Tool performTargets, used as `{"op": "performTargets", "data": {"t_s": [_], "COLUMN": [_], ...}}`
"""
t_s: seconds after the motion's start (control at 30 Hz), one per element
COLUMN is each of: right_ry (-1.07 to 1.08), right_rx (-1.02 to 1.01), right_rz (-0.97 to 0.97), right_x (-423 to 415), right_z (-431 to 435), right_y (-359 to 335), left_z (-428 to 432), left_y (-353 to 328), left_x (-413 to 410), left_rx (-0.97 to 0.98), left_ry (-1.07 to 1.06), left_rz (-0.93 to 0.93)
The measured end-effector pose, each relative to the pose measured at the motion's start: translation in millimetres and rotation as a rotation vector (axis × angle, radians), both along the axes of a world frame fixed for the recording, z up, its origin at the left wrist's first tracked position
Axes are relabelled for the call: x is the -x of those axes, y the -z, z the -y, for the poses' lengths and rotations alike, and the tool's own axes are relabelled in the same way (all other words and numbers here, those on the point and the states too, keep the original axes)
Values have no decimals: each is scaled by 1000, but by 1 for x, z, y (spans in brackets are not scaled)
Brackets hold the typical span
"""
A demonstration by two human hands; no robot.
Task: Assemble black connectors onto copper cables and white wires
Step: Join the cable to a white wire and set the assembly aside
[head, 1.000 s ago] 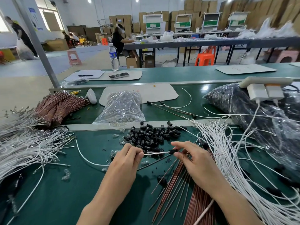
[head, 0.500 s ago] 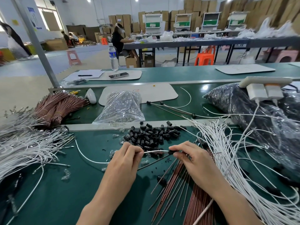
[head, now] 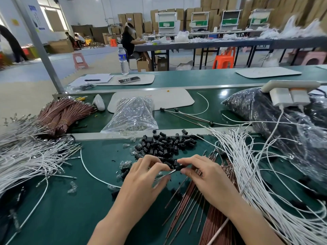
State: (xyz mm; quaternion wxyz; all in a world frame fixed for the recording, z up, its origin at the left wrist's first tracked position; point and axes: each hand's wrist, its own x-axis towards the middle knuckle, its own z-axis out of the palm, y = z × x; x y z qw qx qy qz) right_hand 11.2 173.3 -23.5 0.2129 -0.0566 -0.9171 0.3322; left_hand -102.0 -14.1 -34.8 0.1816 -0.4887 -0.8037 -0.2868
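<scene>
My left hand (head: 141,183) pinches the end of a white wire (head: 92,171) that loops away to the left over the green mat. Its metal tip points at a black connector (head: 180,167) pinched between the thumb and fingers of my right hand (head: 207,177). The two hands nearly meet just below a pile of loose black connectors (head: 164,144). Copper cables (head: 192,206) fan out under my right hand. A thick spread of white wires (head: 247,167) lies to its right.
Bundled white wires (head: 23,156) and tied copper cables (head: 60,114) lie at the left. A clear bag of small parts (head: 131,114) sits behind the pile. A large black plastic bag (head: 276,124) and a power strip (head: 290,91) fill the right. Small clear pieces (head: 72,187) dot the mat.
My left hand has slid right along the white wire toward my right hand, so only a short tip shows between them. The hands have moved slightly toward the connector pile.
</scene>
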Motion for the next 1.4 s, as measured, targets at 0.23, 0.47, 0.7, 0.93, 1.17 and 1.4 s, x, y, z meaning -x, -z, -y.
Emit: {"op": "performTargets", "data": {"t_s": [0.23, 0.47, 0.7, 0.93, 1.17, 1.4], "right_ry": [-7, -22, 10, -13, 87, 322], "right_rx": [-22, -26, 120, 123, 72, 271], "right_rz": [-21, -33, -75, -62, -80, -302], "right_x": [0, 2, 5, 5, 1, -7], "right_z": [3, 10, 8, 9, -5, -25], "right_y": [0, 0, 3, 0, -4, -11], "left_z": [-3, -4, -2, -3, 2, 15], "left_y": [1, 2, 0, 1, 1, -9], "left_x": [-1, -4, -3, -6, 4, 13], "left_rx": [-25, -56, -105, -26, -118, -238], "left_ry": [16, 18, 41, 51, -64, -185], "left_rz": [-23, 170, 272, 145, 11, -12]}}
